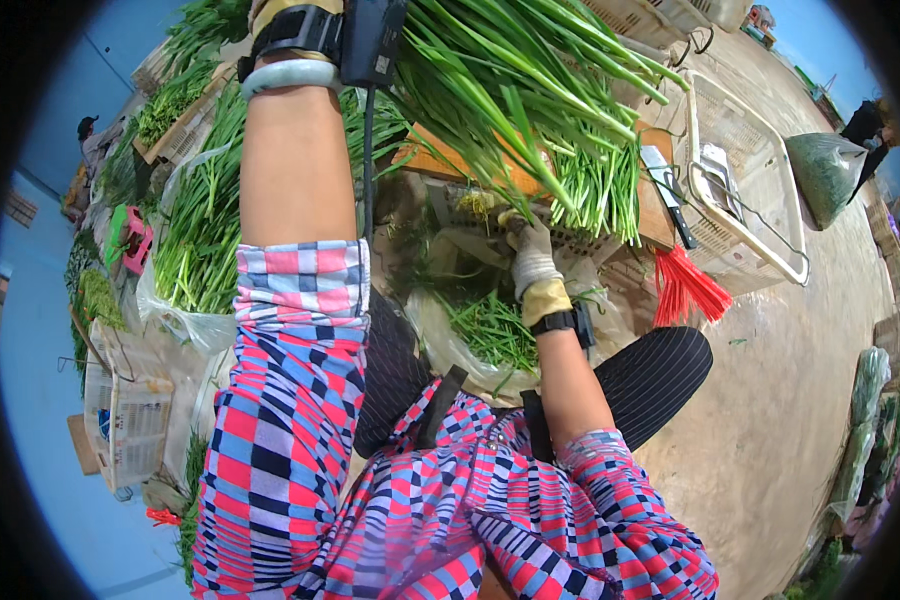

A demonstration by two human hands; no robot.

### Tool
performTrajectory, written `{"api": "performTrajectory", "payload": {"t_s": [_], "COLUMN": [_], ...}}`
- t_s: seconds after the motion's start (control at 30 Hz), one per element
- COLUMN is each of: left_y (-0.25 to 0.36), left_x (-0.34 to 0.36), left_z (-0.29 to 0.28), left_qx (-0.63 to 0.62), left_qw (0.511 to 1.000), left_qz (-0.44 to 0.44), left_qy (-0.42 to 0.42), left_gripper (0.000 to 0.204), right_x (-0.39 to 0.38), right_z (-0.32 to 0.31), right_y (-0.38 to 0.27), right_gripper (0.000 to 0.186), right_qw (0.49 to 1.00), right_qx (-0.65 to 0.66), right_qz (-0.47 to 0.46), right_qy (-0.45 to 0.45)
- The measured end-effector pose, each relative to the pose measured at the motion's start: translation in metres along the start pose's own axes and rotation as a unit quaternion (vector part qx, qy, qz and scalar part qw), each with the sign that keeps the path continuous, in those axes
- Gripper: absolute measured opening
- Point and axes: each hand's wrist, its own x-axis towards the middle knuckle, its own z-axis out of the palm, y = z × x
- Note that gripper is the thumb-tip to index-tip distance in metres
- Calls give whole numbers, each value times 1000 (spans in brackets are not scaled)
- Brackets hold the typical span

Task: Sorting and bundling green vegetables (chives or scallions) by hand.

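My left arm reaches up past the top edge. Only its wrist, with a pale bangle, a black strap and a yellowish glove cuff, shows; the hand is out of view. A large bunch of long, flat green leaves [510, 70], like garlic chives, hangs at the top beside that wrist. My gloved right hand [532, 255] is closed at the bunch's drooping lower tips, its fingers curled and partly hidden. Just beyond it, a cut bundle of the same greens [595, 190] lies by a wooden board [655, 215]. Below the hand, loose leaf bits [495, 335] lie in a clear plastic bag [435, 335].
A cleaver [667, 190] with a black handle lies on the board, above hanging red ties [685, 285]. A white crate [745, 110] stands right. More long greens [195, 240] are heaped left, above another crate [135, 410]. A filled bag [825, 180] stands far right.
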Motion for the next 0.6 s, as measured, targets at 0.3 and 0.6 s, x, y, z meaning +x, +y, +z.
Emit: {"api": "performTrajectory", "payload": {"t_s": [0.3,0.6], "left_y": [2,11], "left_x": [6,-89], "left_z": [30,25], "left_qx": [-695,-922], "left_qw": [674,-147], "left_qz": [110,272], "left_qy": [224,-231], "left_gripper": [32,26], "right_x": [-42,-80], "right_z": [-87,-36], "right_y": [41,-99], "right_gripper": [52,41], "right_qw": [784,990], "right_qx": [-608,-138], "right_qz": [90,7], "right_qy": [-85,-7]}}
